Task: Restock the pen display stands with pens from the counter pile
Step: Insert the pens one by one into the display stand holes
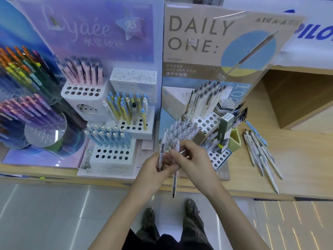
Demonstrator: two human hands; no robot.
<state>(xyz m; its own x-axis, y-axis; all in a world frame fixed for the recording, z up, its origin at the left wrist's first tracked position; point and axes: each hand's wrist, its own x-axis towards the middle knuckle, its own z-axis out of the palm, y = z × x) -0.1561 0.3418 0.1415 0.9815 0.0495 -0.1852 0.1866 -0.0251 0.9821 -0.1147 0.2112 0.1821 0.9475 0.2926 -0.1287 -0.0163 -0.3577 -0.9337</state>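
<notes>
One cam only, wide-angle, on my head, facing forward and steeply down across the tabletop (pixel 299 165) edge. Close in: my left hand (pixel 153 171) and right hand (pixel 195 159), both gripping pens (pixel 174 184), sit dead centre, right in front of the pen stands (pixel 111 156). Backing cards (pixel 198 33) fill the top of frame, floor (pixel 45 213) and my shoes (pixel 191 208) the bottom; edges bow from lens distortion.

This is a stationery shop: a wooden surface (pixel 302 159) carries branded pen display stands (pixel 111 156), white blocks drilled with rows of holes in which matching pens (pixel 108 138) stand sorted by colour. Printed backing cards rise behind them, a purple card (pixel 90 29) at upper left and a tan card (pixel 207 33) reading "DAILY ONE: PRESS GEL INK PEN" at upper centre. A blue PILOT sign (pixel 317 33) shows at the upper right edge, and a scribbled tester pad (pixel 133 76) sits among the stands.
</notes>
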